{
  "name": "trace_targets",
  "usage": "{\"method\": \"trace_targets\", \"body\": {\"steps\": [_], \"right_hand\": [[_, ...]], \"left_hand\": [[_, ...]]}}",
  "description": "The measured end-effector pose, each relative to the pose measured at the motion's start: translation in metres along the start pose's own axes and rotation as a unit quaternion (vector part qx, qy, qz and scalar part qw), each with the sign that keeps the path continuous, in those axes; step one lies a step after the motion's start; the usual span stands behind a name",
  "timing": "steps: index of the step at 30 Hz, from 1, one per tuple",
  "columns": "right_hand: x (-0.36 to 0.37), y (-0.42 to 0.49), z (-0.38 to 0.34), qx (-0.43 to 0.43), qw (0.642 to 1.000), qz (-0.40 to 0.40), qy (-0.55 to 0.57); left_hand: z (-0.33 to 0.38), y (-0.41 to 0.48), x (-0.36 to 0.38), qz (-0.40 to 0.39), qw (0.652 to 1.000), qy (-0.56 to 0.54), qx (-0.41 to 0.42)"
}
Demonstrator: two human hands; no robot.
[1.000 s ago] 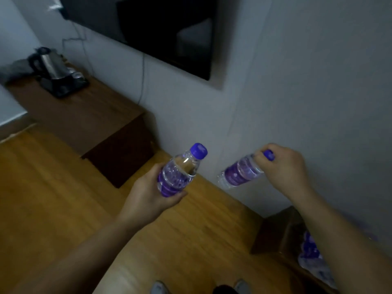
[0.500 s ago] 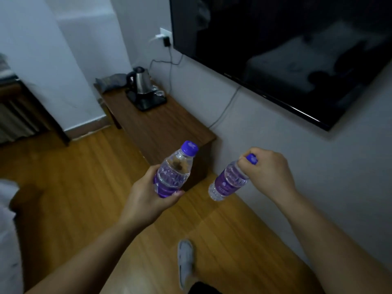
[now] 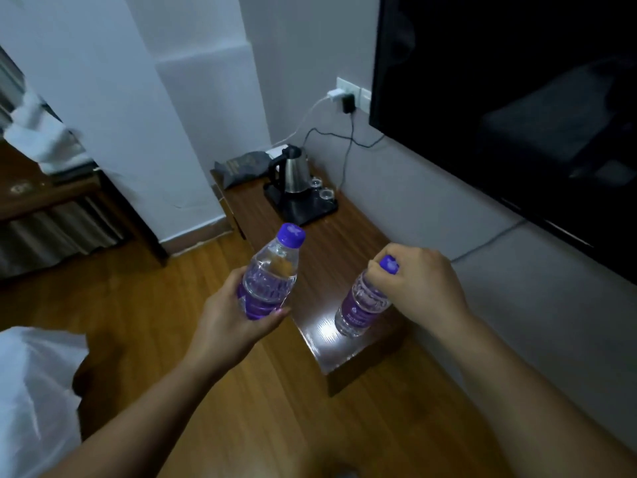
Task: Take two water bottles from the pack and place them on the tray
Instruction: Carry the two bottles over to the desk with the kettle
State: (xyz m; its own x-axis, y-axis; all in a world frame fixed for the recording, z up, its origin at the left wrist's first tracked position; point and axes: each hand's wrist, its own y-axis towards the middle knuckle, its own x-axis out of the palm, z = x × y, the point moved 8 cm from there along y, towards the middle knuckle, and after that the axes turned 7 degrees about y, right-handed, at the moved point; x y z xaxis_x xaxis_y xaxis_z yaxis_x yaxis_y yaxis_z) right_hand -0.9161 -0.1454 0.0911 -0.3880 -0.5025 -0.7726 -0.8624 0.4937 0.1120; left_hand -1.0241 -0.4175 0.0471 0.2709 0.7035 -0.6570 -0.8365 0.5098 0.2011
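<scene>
My left hand [image 3: 234,322] grips a clear water bottle [image 3: 270,276] with a purple cap and purple label around its lower body, tilted cap-up toward the wall. My right hand [image 3: 420,288] holds a second such bottle [image 3: 362,307] by its capped neck, so it hangs down over the near end of the low wooden cabinet [image 3: 344,257]. The black tray [image 3: 303,207] sits at the cabinet's far end and carries a steel kettle [image 3: 294,169] and two small glasses [image 3: 322,189]. The bottle pack is out of view.
A wall-mounted TV [image 3: 510,105] hangs on the right. Cables run from a wall socket [image 3: 351,94] down to the kettle. A dark pouch [image 3: 241,167] lies behind the tray. White bedding [image 3: 34,391] is at lower left, and wooden furniture [image 3: 51,201] stands at left.
The view has swung left and closer along the wall, so the cabinet and tray now lie straight ahead. Both hands still carry their bottles, the right one now over the cabinet's near end.
</scene>
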Motion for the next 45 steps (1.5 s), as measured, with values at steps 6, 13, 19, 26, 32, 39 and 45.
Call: {"method": "trace_targets", "body": {"steps": [6, 13, 19, 26, 32, 39, 45], "right_hand": [[0.063, 0.097, -0.057, 0.002, 1.0, 0.022, -0.01], [0.13, 0.19, -0.115, 0.054, 0.997, 0.045, -0.031], [0.154, 0.258, -0.14, 0.109, 0.991, 0.078, -0.021], [0.197, 0.362, -0.128, 0.145, 0.983, 0.101, -0.048], [0.23, 0.45, -0.117, 0.199, 0.972, 0.098, -0.082], [0.262, 0.508, -0.103, 0.281, 0.944, 0.135, -0.105], [0.319, 0.54, -0.064, 0.356, 0.91, 0.168, -0.129]], "left_hand": [[-0.081, 0.106, -0.036, -0.016, 1.0, -0.021, 0.015], [-0.158, 0.239, -0.074, -0.088, 0.993, -0.048, 0.066], [-0.19, 0.343, -0.079, -0.157, 0.979, -0.1, 0.085], [-0.233, 0.465, -0.046, -0.198, 0.969, -0.122, 0.083], [-0.279, 0.556, -0.012, -0.249, 0.961, -0.105, 0.061], [-0.324, 0.636, 0.044, -0.333, 0.93, -0.145, 0.063], [-0.374, 0.677, 0.124, -0.391, 0.899, -0.178, 0.08]]}}
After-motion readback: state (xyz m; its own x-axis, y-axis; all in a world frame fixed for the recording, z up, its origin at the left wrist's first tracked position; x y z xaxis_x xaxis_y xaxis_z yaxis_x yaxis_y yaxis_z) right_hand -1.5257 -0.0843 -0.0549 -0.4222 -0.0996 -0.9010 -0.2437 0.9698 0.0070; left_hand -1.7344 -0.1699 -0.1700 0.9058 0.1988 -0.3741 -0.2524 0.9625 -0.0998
